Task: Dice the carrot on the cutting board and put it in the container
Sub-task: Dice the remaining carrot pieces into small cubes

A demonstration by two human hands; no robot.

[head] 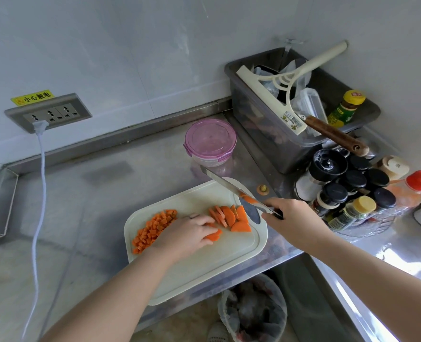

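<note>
A white cutting board [204, 265] lies on the steel counter. A heap of diced carrot [152, 229] sits at its left end. Half-round carrot slices [231, 215] lie at its right end. My left hand [187, 233] rests on the board with its fingers pressing a few carrot slices [213, 236]. My right hand [293, 218] grips the handle of a knife [229, 186], whose blade is raised above the board and points toward the back, with a bit of carrot stuck to it. A round clear container with a pink lid [210, 141] stands behind the board, lid on.
A grey bin [261, 134] of utensils stands at the back right. Spice jars [350, 191] crowd the right side. A carrot end [263, 189] lies beside the board. A wall socket with a white cable [40, 181] is at left. A lined waste bin [253, 309] stands below the counter.
</note>
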